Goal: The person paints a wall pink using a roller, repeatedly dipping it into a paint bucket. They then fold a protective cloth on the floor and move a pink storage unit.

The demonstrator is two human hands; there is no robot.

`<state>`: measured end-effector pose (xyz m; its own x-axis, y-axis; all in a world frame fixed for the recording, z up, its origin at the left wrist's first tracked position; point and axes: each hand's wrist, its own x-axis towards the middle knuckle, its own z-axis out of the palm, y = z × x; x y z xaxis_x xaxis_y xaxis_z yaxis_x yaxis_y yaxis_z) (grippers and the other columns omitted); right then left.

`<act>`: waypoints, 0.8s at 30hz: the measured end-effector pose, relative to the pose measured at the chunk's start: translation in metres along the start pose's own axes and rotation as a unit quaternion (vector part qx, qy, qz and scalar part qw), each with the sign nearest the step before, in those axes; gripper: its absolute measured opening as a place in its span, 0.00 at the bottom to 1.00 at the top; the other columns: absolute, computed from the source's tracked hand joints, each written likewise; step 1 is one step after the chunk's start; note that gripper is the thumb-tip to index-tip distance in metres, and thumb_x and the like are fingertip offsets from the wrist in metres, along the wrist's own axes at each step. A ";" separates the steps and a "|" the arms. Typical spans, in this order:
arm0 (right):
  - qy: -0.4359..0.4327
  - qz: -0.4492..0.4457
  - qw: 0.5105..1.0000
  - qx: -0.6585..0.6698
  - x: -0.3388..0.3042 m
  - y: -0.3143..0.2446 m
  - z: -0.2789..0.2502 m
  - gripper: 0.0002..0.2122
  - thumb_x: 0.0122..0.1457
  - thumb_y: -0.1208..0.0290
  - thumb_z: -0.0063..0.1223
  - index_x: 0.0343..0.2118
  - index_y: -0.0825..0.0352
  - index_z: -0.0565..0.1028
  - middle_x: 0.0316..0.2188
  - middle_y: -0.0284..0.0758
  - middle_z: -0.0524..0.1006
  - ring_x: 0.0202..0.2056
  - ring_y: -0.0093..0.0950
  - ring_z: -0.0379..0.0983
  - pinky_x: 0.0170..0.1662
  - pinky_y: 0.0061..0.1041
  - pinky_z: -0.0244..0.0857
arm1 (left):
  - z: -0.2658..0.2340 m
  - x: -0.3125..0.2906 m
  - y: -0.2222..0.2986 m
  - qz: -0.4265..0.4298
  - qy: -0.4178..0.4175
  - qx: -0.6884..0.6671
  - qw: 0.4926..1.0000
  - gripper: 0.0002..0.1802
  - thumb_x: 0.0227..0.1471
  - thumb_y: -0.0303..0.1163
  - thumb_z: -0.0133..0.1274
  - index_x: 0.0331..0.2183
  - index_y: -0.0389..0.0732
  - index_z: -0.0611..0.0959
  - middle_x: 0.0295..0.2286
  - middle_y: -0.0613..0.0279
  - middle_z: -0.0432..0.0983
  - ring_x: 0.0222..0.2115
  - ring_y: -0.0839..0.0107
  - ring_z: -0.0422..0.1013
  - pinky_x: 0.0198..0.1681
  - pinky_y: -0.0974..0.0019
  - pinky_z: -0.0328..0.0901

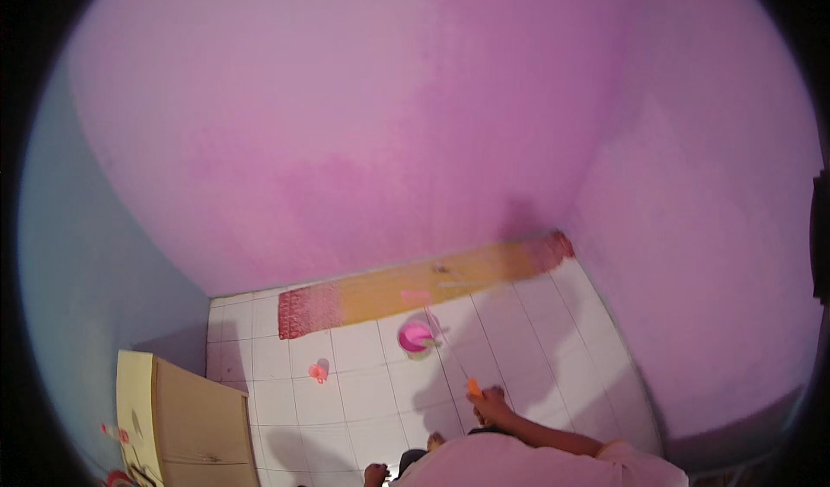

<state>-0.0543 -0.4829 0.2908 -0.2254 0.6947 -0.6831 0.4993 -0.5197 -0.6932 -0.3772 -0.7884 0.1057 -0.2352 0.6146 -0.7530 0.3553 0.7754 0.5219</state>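
My right hand [491, 407] is closed around the orange handle of a paint roller [473, 388]. A thin rod runs from the handle to a pink roller head, which shows over the near edge of a long cloth. Just below the roller head, a round bucket [404, 353] holds bright pink paint. Something pale leans in the bucket against its right rim; its kind is unclear. My left hand [375, 475] hangs low at the bottom edge, away from the bucket. Its fingers are too small and dark to read.
The yellow-brown cloth [380, 299] with dark red ends lies along the foot of the pink wall [337, 141], which has darker patches. A small pink plastic object [319, 371] sits on the white tiled floor [363, 392]. A cream cabinet [203, 422] stands at lower left.
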 end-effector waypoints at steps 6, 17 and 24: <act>0.023 -0.011 0.995 0.096 -0.031 -0.008 -0.025 0.22 0.63 0.51 0.55 0.34 0.71 0.71 0.17 0.35 0.73 0.14 0.29 0.72 0.16 0.31 0.64 | -0.021 0.017 0.044 -0.114 0.022 -0.211 0.971 0.16 0.58 0.35 0.50 0.35 0.29 0.82 0.26 0.51 0.81 0.23 0.61 0.80 0.24 0.59 0.77; 0.056 0.024 0.980 0.191 -0.008 -0.003 -0.098 0.15 0.68 0.58 0.50 0.38 0.67 0.70 0.17 0.33 0.71 0.12 0.24 0.68 0.15 0.27 0.65 | -0.041 0.059 0.165 -0.069 0.014 -0.157 0.985 0.16 0.60 0.37 0.51 0.40 0.32 0.79 0.27 0.52 0.79 0.24 0.63 0.79 0.25 0.59 0.77; 0.095 0.039 0.986 0.134 0.018 -0.010 -0.161 0.21 0.65 0.53 0.51 0.29 0.71 0.74 0.19 0.36 0.74 0.16 0.27 0.72 0.20 0.30 0.70 | -0.040 0.080 0.236 -0.072 0.015 -0.132 0.988 0.15 0.59 0.36 0.50 0.38 0.31 0.78 0.26 0.53 0.78 0.21 0.63 0.78 0.21 0.61 0.75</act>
<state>0.0713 -0.3853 0.3219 -0.0219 0.7146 -0.6992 0.2641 -0.6704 -0.6935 -0.3482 -0.5504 0.1850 -0.2945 0.4952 -0.8173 0.0683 0.8640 0.4989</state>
